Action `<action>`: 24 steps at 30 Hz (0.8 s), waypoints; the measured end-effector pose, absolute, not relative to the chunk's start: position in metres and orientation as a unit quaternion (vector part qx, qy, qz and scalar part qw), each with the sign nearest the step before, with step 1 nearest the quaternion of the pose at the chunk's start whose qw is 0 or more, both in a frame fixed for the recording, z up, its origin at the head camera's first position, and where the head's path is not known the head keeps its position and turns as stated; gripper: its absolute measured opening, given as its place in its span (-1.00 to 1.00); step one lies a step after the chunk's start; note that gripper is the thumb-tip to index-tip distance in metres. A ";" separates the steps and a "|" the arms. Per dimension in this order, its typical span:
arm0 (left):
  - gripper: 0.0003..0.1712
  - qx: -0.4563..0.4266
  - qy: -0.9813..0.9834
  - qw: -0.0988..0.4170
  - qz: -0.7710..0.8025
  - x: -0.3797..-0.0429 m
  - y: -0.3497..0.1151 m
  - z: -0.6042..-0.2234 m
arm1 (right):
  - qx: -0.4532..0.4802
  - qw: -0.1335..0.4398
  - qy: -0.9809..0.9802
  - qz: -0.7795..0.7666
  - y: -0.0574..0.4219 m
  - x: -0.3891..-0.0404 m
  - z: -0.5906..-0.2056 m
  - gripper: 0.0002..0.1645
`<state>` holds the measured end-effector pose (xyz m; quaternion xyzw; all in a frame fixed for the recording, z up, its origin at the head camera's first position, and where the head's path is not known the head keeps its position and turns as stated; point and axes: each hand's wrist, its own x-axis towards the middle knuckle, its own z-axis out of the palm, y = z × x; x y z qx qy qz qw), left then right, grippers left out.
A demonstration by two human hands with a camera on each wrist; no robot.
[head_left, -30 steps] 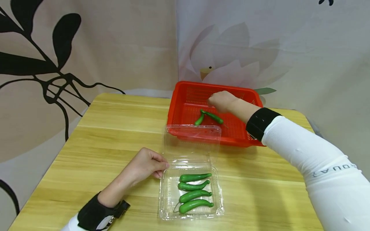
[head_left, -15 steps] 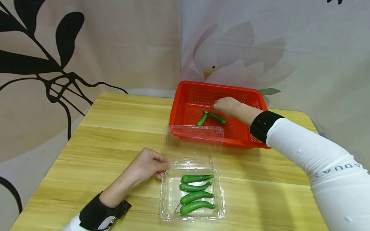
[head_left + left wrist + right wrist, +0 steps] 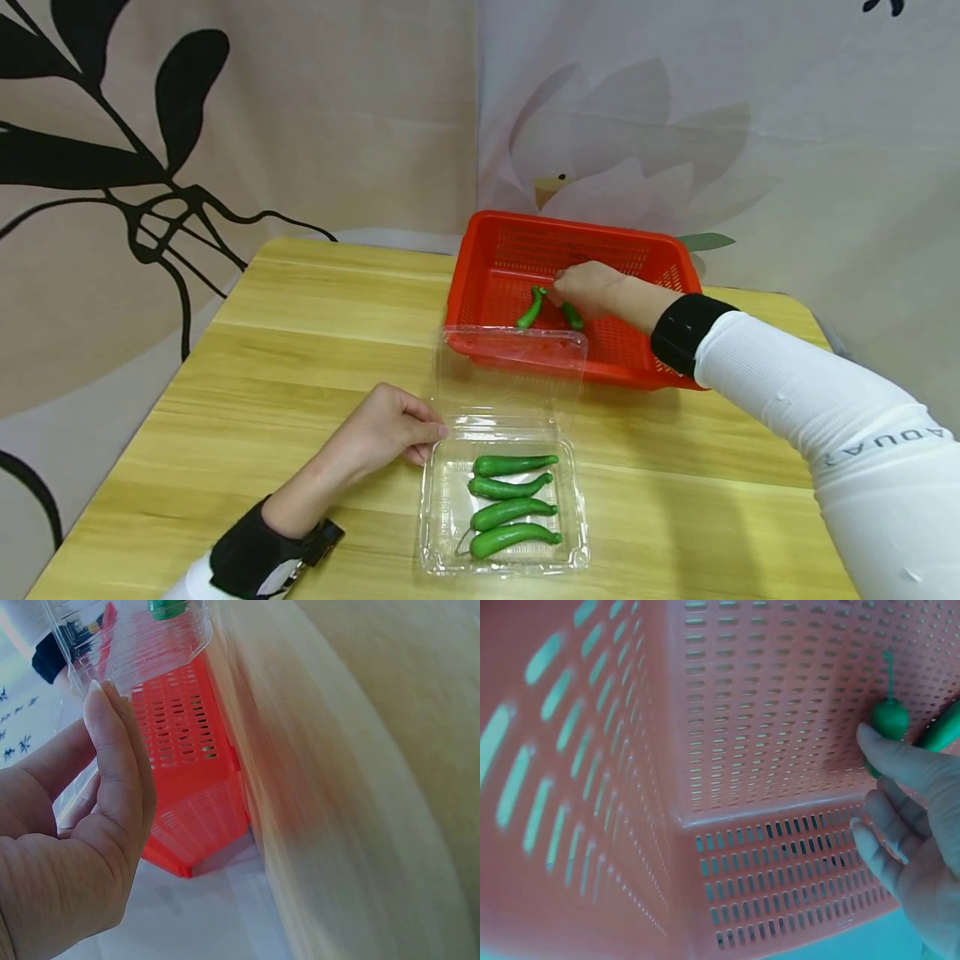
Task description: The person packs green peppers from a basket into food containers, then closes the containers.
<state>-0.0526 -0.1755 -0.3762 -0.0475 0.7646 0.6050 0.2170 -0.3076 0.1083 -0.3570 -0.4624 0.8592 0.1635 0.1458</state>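
Head view first: the left edge of the clear container (image 3: 581, 508) is pinched near the hinge by thumb and fingers of the left hand (image 3: 390, 429). The right hand (image 3: 592, 287) is lowered into the red basket (image 3: 462, 275), over a half-hidden pepper (image 3: 573, 317). From the right wrist, its fingers are seen loosely bent, with a decent gap to the thumb; a pepper is right by the thumb, but whether it's touched can't be told. Another pepper (image 3: 529, 310) is left just beside.

Handling-wise, the peppers should be light, firm and a bit slippery, so they're probably best grabbed round the thick middle, not by the skinny stem. The container looks thin and bendy, best held by its rim.

Four green peppers (image 3: 514, 513) are lined up inside it, lid (image 3: 510, 379) flipped back toward the basket. Everything's set on a wood-grain bench (image 3: 300, 333), backed by pale cloth (image 3: 390, 125) printed with black leaves (image 3: 191, 92) and a faint flower (image 3: 637, 125).
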 end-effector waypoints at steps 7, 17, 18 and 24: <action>-0.87 -0.049 0.764 0.217 0.606 -0.052 -0.177 -0.377 | -0.463 0.161 0.852 0.185 0.105 -0.306 -0.359 -0.75; -0.85 -0.040 0.759 0.217 0.612 -0.052 -0.177 -0.376 | -0.445 0.183 0.853 0.203 0.106 -0.306 -0.361 -0.66; -0.85 -0.040 0.760 0.217 0.612 -0.053 -0.177 -0.375 | -0.444 0.182 0.854 0.201 0.107 -0.306 -0.360 -0.67; -0.86 -0.043 0.760 0.217 0.611 -0.053 -0.177 -0.374 | -0.434 0.170 0.868 0.171 0.107 -0.306 -0.349 -0.60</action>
